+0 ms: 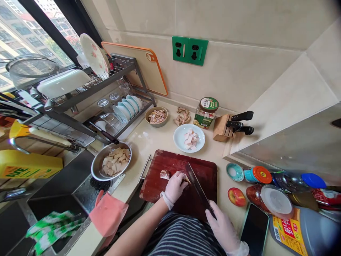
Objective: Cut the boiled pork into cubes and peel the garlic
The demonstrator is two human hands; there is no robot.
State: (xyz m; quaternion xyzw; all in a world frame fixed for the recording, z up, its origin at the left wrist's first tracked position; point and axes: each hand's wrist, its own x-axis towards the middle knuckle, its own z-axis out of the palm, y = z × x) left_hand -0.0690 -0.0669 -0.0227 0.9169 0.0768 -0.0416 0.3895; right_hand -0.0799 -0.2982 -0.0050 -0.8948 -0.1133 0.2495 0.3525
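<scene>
My right hand [223, 225], in a clear glove, grips the handle of a long dark-bladed kitchen knife [198, 186]. The blade slants over a dark red cutting board [157, 192], its tip pointing away from me. My left hand [174, 187], gloved too, has its fingers bent around a small tan piece [188, 180] beside the blade; the fingers hide most of it. Left of that hand lies a brown-and-white chunk [164, 174] that looks like meat. Beyond the board, a white plate [177, 142] holds pale pink slices [191, 139].
A metal pan [93, 170] with pale flat slices sits left, by the sink [60, 183]. Behind stand a bowl of garlic cloves [156, 122], ginger [182, 116], a jar [205, 117] and a knife block [222, 127]. An apple [236, 197], phone [255, 225] and several containers lie right.
</scene>
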